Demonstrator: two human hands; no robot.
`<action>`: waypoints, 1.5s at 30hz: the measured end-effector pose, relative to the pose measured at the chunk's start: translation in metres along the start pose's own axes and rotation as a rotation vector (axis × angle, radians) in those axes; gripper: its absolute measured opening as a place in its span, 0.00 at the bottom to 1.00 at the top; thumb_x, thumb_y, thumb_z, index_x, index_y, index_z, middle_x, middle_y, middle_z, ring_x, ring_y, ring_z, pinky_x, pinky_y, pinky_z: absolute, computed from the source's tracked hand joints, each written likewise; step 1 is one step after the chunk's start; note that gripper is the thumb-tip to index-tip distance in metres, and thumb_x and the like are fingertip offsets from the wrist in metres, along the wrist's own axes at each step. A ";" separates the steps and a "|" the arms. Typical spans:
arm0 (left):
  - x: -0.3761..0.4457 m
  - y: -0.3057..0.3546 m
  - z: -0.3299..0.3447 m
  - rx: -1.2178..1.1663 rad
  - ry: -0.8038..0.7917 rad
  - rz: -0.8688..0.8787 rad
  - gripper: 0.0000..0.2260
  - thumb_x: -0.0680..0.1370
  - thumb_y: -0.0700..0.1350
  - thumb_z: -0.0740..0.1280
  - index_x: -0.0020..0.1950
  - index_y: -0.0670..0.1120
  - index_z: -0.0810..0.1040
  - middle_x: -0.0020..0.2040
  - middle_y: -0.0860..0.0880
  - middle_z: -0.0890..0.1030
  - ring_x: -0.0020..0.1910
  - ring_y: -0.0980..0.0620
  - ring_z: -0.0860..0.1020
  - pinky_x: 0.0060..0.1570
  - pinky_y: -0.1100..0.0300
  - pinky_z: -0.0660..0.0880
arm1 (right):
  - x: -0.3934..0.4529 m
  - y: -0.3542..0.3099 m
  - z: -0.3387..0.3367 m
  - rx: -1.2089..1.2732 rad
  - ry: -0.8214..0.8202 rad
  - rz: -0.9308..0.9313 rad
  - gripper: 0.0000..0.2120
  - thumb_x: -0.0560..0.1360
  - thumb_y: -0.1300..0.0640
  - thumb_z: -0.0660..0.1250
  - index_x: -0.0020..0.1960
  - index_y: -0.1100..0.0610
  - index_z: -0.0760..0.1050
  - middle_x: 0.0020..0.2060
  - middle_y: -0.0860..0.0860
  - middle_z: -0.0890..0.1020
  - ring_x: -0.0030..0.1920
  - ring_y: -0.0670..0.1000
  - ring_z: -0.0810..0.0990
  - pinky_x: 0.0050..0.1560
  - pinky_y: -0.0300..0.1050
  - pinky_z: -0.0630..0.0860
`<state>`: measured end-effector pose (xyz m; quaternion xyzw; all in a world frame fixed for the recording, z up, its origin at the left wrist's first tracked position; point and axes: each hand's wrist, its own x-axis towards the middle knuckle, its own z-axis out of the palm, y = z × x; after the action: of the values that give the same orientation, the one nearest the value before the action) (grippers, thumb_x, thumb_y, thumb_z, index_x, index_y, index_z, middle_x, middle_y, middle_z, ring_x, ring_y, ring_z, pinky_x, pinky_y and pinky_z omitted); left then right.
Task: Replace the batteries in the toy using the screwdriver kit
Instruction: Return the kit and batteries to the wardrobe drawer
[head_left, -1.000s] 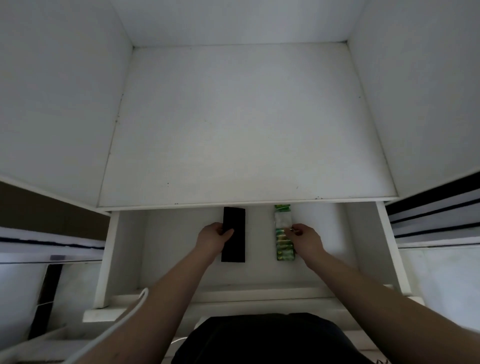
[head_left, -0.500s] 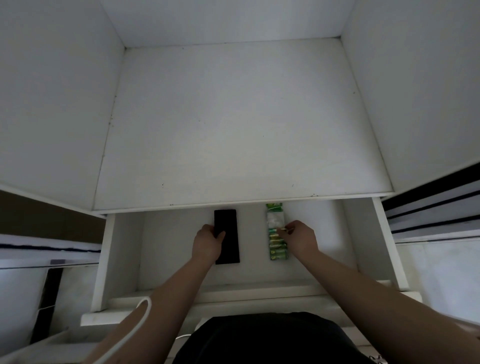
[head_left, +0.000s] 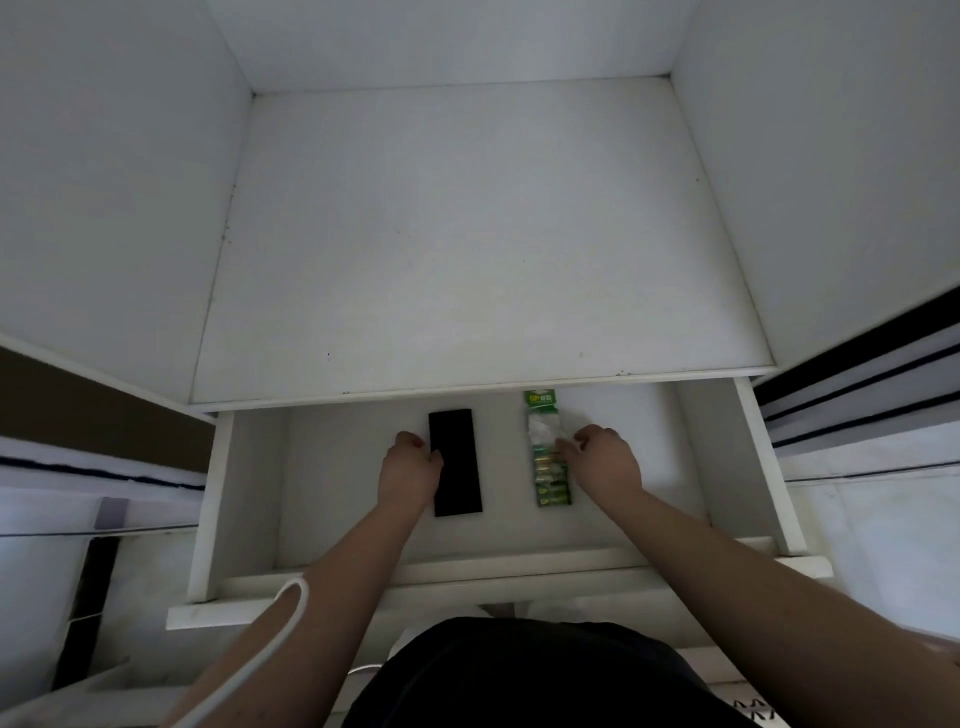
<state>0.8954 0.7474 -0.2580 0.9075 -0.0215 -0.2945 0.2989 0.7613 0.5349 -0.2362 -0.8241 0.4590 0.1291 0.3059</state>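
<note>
- Lying flat on the floor of an open white drawer (head_left: 244, 499), a black rectangular case (head_left: 457, 462) and a green battery pack (head_left: 549, 467) are seen side by side, well apart from each other, both with their long sides running away from the person.
- The black case is gripped along its left edge by the left hand (head_left: 410, 475); the fingers are curled over that edge, and the case is seen resting on the drawer floor.
- Whether the black case is the screwdriver kit cannot be told, as no markings are visible on it.
- The battery pack is pinched at its right edge, about midway along its length, by the fingertips (head_left: 566, 448) of the right hand (head_left: 605, 460).
- Green cells are seen in the nearer half of the pack; the farther half is pale and crinkled, ending in a green header card that lies just under the shelf edge.
- A white shelf (head_left: 467, 234) is seen directly above the drawer, walled by white panels on both sides.
- A white cable (head_left: 283, 618) is draped across the left forearm.
- A dark garment (head_left: 519, 675) is seen at the bottom edge of the view.
</note>
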 end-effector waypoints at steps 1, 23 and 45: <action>-0.002 0.003 -0.004 -0.015 -0.001 0.012 0.13 0.78 0.44 0.66 0.58 0.38 0.73 0.50 0.40 0.81 0.47 0.44 0.80 0.43 0.59 0.74 | -0.004 0.001 -0.003 -0.010 0.029 -0.011 0.19 0.76 0.44 0.64 0.60 0.56 0.77 0.54 0.55 0.80 0.54 0.56 0.78 0.51 0.47 0.76; -0.126 -0.020 -0.043 0.582 -0.204 1.153 0.21 0.76 0.65 0.59 0.62 0.54 0.74 0.56 0.55 0.79 0.55 0.55 0.77 0.55 0.59 0.74 | -0.138 0.023 -0.010 -0.308 0.203 -0.646 0.16 0.77 0.44 0.55 0.46 0.49 0.79 0.37 0.44 0.81 0.37 0.47 0.80 0.37 0.42 0.74; -0.105 -0.010 -0.064 0.415 0.237 1.327 0.09 0.77 0.49 0.64 0.39 0.47 0.77 0.35 0.51 0.77 0.35 0.51 0.75 0.37 0.58 0.72 | -0.138 -0.011 -0.032 -0.088 0.357 -0.792 0.11 0.77 0.51 0.59 0.41 0.53 0.77 0.35 0.45 0.78 0.36 0.44 0.73 0.38 0.38 0.70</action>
<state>0.8422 0.8121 -0.1677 0.7671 -0.5932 0.0608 0.2366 0.6928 0.6131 -0.1392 -0.9582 0.1472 -0.1231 0.2122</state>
